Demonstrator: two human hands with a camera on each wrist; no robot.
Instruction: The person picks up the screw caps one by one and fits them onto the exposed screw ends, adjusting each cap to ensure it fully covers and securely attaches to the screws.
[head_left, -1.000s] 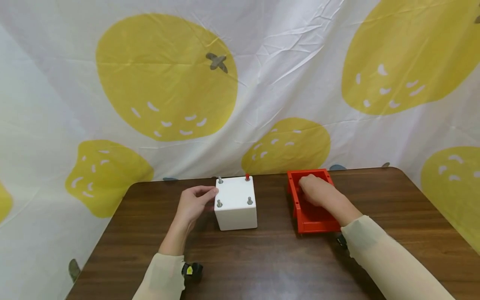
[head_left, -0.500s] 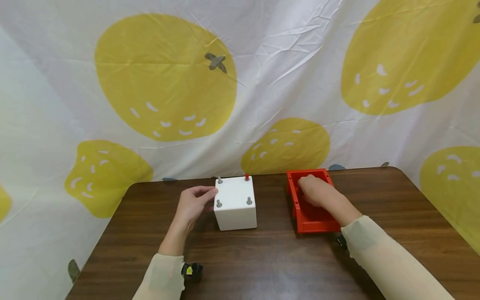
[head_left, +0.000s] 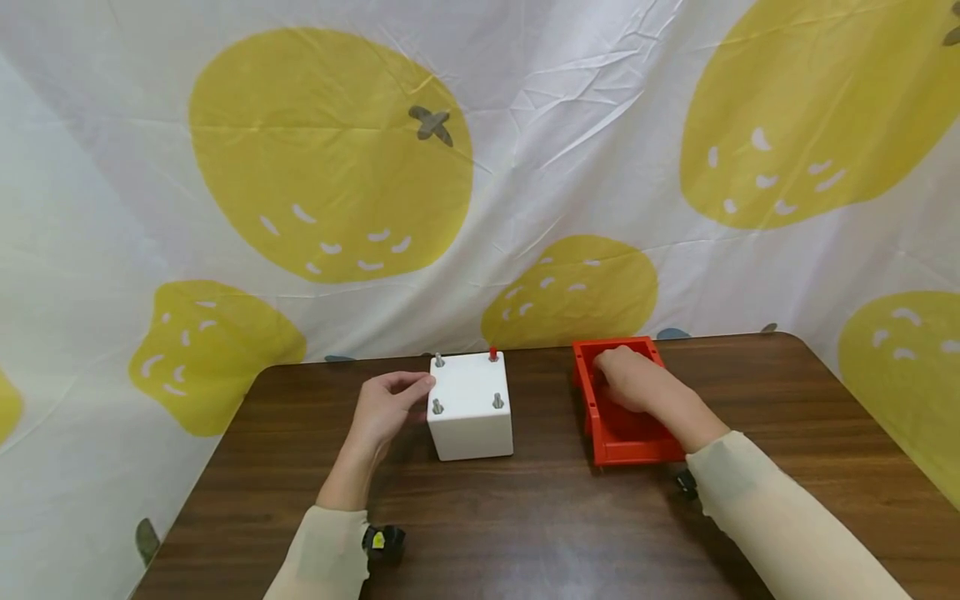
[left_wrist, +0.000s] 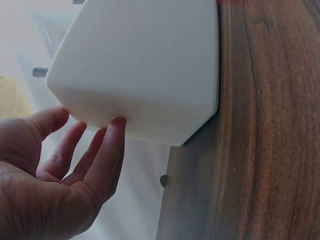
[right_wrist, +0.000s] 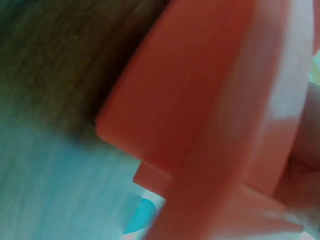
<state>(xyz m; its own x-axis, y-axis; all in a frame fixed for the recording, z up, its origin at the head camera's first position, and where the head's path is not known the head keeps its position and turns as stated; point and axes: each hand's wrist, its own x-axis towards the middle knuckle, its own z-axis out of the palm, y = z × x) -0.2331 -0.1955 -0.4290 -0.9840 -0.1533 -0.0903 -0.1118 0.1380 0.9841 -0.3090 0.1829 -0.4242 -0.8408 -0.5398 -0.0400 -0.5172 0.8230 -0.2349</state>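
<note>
A white block (head_left: 469, 390) stands on the brown table, with a threaded metal bolt upright near each top corner. The far right bolt carries a small red cap (head_left: 493, 353). At the block's left side is my left hand (head_left: 386, 407); its fingertips touch the side wall and the thumb lies at the top edge. In the left wrist view those fingers (left_wrist: 111, 150) are slightly bent and spread against the white wall. My right hand (head_left: 636, 382) reaches down into a red bin (head_left: 637, 452). Its fingertips are hidden inside, so I cannot tell whether they hold anything.
The dark wood table (head_left: 517, 517) ends at a back edge close behind the block and bin. Behind it hangs a white curtain (head_left: 570, 167) printed with yellow fruit. The right wrist view is mostly filled by the bin's outer wall (right_wrist: 185, 90).
Almost nothing differs: the right hand shifts very slightly inside the bin, while the left hand stays against the block. The view drifts a touch.
</note>
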